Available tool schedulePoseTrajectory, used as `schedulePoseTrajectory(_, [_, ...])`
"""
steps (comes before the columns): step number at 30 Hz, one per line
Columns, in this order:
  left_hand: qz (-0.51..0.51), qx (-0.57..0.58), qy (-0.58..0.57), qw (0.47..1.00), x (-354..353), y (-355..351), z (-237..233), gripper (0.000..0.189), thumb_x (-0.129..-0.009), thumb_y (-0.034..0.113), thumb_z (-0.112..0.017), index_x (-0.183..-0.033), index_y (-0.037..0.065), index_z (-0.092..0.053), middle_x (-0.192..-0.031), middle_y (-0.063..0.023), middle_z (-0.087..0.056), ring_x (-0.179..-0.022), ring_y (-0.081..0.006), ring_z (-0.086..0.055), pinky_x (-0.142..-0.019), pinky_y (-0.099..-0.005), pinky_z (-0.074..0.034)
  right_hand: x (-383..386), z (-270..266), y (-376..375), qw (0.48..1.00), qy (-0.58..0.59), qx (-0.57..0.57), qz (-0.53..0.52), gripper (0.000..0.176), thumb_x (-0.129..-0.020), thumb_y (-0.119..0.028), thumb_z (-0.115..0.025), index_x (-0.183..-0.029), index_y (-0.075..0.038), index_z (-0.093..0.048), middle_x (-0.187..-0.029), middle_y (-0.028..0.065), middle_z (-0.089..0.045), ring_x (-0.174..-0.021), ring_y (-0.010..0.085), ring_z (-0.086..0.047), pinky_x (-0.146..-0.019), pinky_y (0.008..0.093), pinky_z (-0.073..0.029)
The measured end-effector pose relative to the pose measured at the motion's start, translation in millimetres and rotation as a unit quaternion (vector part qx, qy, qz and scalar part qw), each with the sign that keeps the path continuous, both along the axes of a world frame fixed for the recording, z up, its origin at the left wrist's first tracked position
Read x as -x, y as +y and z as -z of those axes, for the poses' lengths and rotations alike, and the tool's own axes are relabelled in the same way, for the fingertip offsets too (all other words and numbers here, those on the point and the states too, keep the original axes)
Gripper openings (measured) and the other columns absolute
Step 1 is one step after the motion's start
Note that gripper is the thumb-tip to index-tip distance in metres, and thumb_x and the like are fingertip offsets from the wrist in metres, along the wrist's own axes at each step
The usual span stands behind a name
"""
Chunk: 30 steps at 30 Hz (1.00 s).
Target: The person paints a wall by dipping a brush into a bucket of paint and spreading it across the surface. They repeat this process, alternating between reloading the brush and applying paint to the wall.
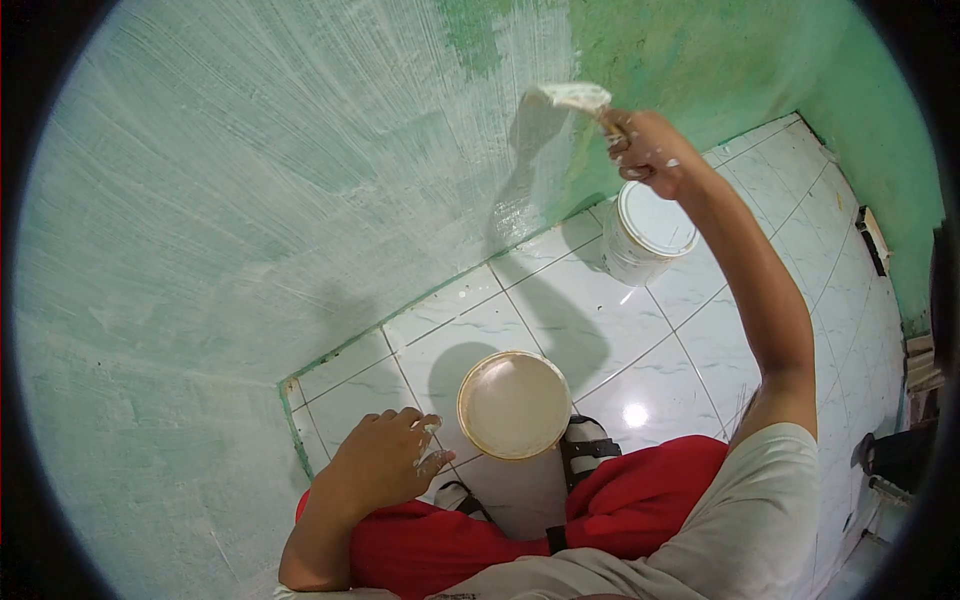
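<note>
A paintbrush (577, 96) with white-coated bristles is gripped by its handle in my right hand (648, 150), raised near the wall (400, 150). White paint specks mark that hand. The wall is green, with streaky white paint over its left and middle parts. My left hand (395, 455) hangs by my left knee, fingers loosely apart and smeared with white, holding nothing. Beside it on the floor stands an open bucket (513, 405) of creamy white paint.
A second white bucket (657, 220), its lid on, stands by the wall beneath my right forearm. White tiles (640, 370) cover the floor, and my sandaled feet flank the paint bucket. Dark objects (890, 455) lie along the right edge.
</note>
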<state>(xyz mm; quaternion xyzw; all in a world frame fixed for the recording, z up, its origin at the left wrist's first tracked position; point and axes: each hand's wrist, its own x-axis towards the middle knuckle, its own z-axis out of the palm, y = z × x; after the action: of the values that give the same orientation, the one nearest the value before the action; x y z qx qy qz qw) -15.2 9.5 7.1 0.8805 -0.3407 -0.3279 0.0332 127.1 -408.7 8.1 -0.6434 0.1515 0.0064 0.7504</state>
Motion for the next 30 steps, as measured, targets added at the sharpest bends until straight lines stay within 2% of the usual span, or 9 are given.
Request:
schedulePoseTrajectory(4, [-0.02, -0.012, -0.003, 1.0, -0.1, -3.6, -5.3, 0.052, -0.098, 0.041, -0.059, -0.125, -0.004, -0.064, -0.129, -0.0179, -0.063, -0.115, -0.0339, -0.061, -0.101, -0.0418, -0.047, 22.8, -8.0, 13.9, 1.0, 0.001, 0.025, 0.016, 0.027, -0.1, -0.031, -0.055, -0.085, -0.009, -0.054, -0.063, -0.0005, -0.045, -0.044, 0.0075, -0.033, -0.037, 0.0259, -0.021])
schedulePoseTrajectory(6, [-0.022, -0.014, -0.001, 1.0, 0.1, -4.7, -6.7, 0.052, -0.098, 0.041, -0.059, -0.124, -0.004, -0.064, -0.129, -0.0174, -0.063, -0.115, -0.0338, -0.061, -0.101, -0.0418, -0.047, 25.1, 14.8, 41.5, 0.987, -0.062, 0.075, 0.13, 0.034, -0.099, -0.04, -0.057, -0.084, -0.01, -0.055, -0.062, -0.0002, -0.045, -0.044, 0.0074, -0.035, -0.037, 0.0256, -0.023])
schedulePoseTrajectory(9, [-0.022, -0.022, -0.001, 1.0, 0.0, -4.4, -2.4, 0.05, -0.099, 0.04, -0.058, -0.124, -0.003, -0.065, -0.13, -0.0173, -0.063, -0.116, -0.0342, -0.061, -0.101, -0.0419, -0.047, 4.1, 84.3, 50.2, 0.986, -0.124, 0.034, 0.107, 0.04, -0.1, -0.047, -0.055, -0.082, -0.011, -0.052, -0.06, -0.0019, -0.044, -0.044, 0.0079, -0.036, -0.037, 0.0255, -0.025])
schedulePoseTrajectory(11, [-0.025, -0.022, 0.001, 0.999, -0.9, -4.6, 0.1, 0.05, -0.099, 0.04, -0.058, -0.123, -0.002, -0.065, -0.13, -0.0174, -0.063, -0.116, -0.0349, -0.061, -0.101, -0.042, -0.048, -10.3, 129.2, 55.5, 0.983, -0.131, 0.069, 0.105, 0.04, -0.104, -0.035, -0.053, -0.079, -0.004, -0.055, -0.065, 0.0004, -0.048, -0.055, 0.0112, -0.043, -0.05, 0.0303, -0.036])
schedulePoseTrajectory(14, [-0.027, -0.018, 0.003, 0.999, -2.2, -4.6, 1.9, 0.049, -0.098, 0.04, -0.059, -0.123, -0.003, -0.065, -0.128, -0.0184, -0.064, -0.115, -0.0357, -0.061, -0.1, -0.0421, -0.048, -24.8, 215.1, 52.9, 0.979, -0.137, 0.119, 0.09, 0.042, -0.104, -0.036, -0.053, -0.08, -0.002, -0.056, -0.065, 0.0026, -0.049, -0.058, 0.0123, -0.045, -0.055, 0.0317, -0.039])
schedulePoseTrajectory(18, [-0.022, -0.01, -0.002, 1.0, -5.7, -3.6, 2.0, 0.049, -0.098, 0.039, -0.061, -0.123, -0.003, -0.065, -0.126, -0.0193, -0.065, -0.113, -0.0355, -0.062, -0.099, -0.042, -0.049, -21.5, 296.8, 40.7, 0.981, -0.096, 0.149, 0.08, 0.037, -0.104, -0.038, -0.053, -0.081, -0.009, -0.051, -0.061, -0.0014, -0.044, -0.044, 0.0078, -0.036, -0.038, 0.0273, -0.029])
schedulePoseTrajectory(21, [-0.034, -0.021, 0.013, 0.999, -6.5, -6.9, 0.3, 0.049, -0.097, 0.039, -0.061, -0.123, -0.003, -0.065, -0.124, -0.0198, -0.066, -0.112, -0.0357, -0.063, -0.099, -0.0421, -0.049, -10.0, 304.2, 32.7, 0.982, 0.006, 0.18, 0.06, 0.039, -0.104, -0.039, -0.053, -0.081, -0.007, -0.052, -0.062, -0.0002, -0.044, -0.043, 0.0086, -0.036, -0.037, 0.0286, -0.03])
schedulePoseTrajectory(23, [-0.013, 0.005, -0.009, 1.0, -5.5, -4.3, 4.1, 0.049, -0.097, 0.038, -0.061, -0.123, -0.003, -0.065, -0.125, -0.0195, -0.066, -0.112, -0.0356, -0.063, -0.099, -0.0419, -0.049, 0.8, 286.8, 33.7, 0.982, 0.08, 0.162, 0.045, 0.044, -0.102, -0.038, -0.052, -0.083, 0.001, -0.059, -0.064, 0.0081, -0.054, -0.051, 0.0167, -0.049, -0.049, 0.0357, -0.042])
schedulePoseTrajectory(30, [-0.01, -0.013, -0.008, 1.0, -1.3, -3.0, 0.0, 0.05, -0.098, 0.039, -0.06, -0.124, -0.004, -0.064, -0.127, -0.0192, -0.064, -0.114, -0.0349, -0.062, -0.1, -0.042, -0.049, 11.0, 297.0, 30.3, 0.975, 0.2, 0.083, 0.041, 0.039, -0.102, -0.033, -0.052, -0.082, 0.0, -0.058, -0.063, 0.0066, -0.053, -0.042, 0.0152, -0.044, -0.038, 0.0356, -0.034])
